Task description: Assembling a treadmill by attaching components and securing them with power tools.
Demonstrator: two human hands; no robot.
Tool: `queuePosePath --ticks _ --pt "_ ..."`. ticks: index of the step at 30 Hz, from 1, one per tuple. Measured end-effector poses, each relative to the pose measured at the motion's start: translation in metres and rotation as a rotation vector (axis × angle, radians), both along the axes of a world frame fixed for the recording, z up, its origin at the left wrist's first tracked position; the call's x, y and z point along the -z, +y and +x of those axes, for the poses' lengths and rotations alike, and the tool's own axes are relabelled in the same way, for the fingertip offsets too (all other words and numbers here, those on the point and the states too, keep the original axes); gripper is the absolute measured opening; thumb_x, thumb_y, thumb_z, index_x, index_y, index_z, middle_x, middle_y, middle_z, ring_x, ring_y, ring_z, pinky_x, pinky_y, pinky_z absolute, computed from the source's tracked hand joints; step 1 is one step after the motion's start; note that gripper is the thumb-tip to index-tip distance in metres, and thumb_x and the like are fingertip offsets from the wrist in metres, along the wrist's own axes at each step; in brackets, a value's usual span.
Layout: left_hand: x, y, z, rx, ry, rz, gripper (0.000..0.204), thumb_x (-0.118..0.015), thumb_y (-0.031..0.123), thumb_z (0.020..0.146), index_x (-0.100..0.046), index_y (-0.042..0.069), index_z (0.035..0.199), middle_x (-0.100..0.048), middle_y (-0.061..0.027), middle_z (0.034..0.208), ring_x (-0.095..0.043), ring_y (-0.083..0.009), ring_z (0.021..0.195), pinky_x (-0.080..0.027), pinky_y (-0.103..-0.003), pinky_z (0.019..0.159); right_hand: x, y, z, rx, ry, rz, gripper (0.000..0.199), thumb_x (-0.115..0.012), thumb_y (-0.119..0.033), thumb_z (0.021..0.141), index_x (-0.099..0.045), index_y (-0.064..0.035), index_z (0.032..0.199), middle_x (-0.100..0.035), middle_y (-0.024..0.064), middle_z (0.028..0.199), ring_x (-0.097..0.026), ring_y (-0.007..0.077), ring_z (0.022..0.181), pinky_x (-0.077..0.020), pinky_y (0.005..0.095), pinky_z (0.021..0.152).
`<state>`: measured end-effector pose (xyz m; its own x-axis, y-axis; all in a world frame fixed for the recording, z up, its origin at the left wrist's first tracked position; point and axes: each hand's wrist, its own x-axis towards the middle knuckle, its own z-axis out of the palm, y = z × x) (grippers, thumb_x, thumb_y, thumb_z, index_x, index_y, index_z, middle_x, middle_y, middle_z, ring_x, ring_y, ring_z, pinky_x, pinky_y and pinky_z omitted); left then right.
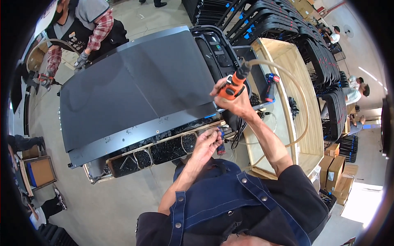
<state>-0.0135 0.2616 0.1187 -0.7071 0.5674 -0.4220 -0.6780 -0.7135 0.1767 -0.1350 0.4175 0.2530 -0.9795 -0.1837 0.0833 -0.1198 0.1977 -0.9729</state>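
Note:
My right hand [237, 102] is raised and grips an orange and black pneumatic screwdriver [234, 85] with a beige air hose [303, 102] looping off to the right. My left hand [207, 141] reaches down over the wooden screw tray [164, 149] at the near edge of a large dark grey flat panel [135, 90]; its fingers pinch over the tray's right end, and what they hold is too small to tell. The tray's compartments hold several dark screws.
A co-worker in a plaid shirt and gloves [82, 59] stands at the panel's far left corner, holding a tool. A wooden trough [287, 61] with a red and blue driver [270, 88] lies on the right. Black stacked frames [287, 20], cardboard boxes [334, 172] and other people stand behind.

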Motion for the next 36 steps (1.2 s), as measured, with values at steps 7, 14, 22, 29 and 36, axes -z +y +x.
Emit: queuePosePath --ticks 7,14,22,29,36 --pt "0.012 -0.017 -0.002 -0.1 0.05 -0.05 0.02 -0.067 0.016 0.099 -0.065 0.004 0.115 -0.071 -0.0057 0.098 -0.068 -0.0136 0.084 -0.062 -0.03 0.076 -0.018 -0.014 0.005 0.023 -0.077 -0.122 0.037 -0.073 0.002 0.076 -0.061 0.0005 0.111 -0.072 0.013 0.105 -0.071 0.0201 0.097 -0.0579 0.0357 0.088" --pt "0.001 -0.037 0.004 -0.208 0.065 -0.063 0.018 -0.062 0.023 0.103 -0.06 0.007 0.111 -0.062 -0.0021 0.092 -0.06 -0.013 0.082 -0.058 -0.027 0.074 -0.022 -0.006 0.039 0.111 -0.093 -0.753 0.047 -0.069 -0.004 0.082 -0.053 -0.0056 0.126 -0.065 0.0164 0.119 -0.07 0.0311 0.102 -0.0574 0.0502 0.094" --pt "-0.01 -0.048 0.017 -0.291 0.09 0.01 0.016 -0.063 0.021 0.102 -0.062 0.008 0.111 -0.061 -0.0025 0.092 -0.057 -0.0133 0.082 -0.054 -0.025 0.072 0.008 -0.009 0.052 0.139 -0.096 -0.862 0.043 -0.066 -0.003 0.086 -0.053 -0.0041 0.126 -0.065 0.0141 0.116 -0.071 0.0283 0.1 -0.0572 0.0469 0.094" --pt "-0.014 -0.065 0.025 -0.334 0.157 -0.29 0.019 -0.067 0.022 0.1 -0.063 0.005 0.109 -0.064 -0.0028 0.091 -0.06 -0.0114 0.078 -0.055 -0.026 0.071 0.015 -0.029 0.06 0.222 -0.15 -0.85 0.042 -0.066 -0.004 0.087 -0.052 -0.0034 0.126 -0.064 0.0139 0.117 -0.07 0.0278 0.1 -0.0579 0.0485 0.093" --pt "-0.024 -0.105 0.03 -0.468 0.311 -0.724 0.018 -0.064 0.017 0.102 -0.063 0.001 0.109 -0.067 -0.0066 0.09 -0.061 -0.0098 0.072 -0.054 -0.026 0.062 0.017 -0.083 0.067 0.363 -0.148 -0.883 0.043 -0.067 -0.004 0.086 -0.051 -0.0042 0.127 -0.062 0.0133 0.117 -0.069 0.0271 0.097 -0.0568 0.0509 0.091"
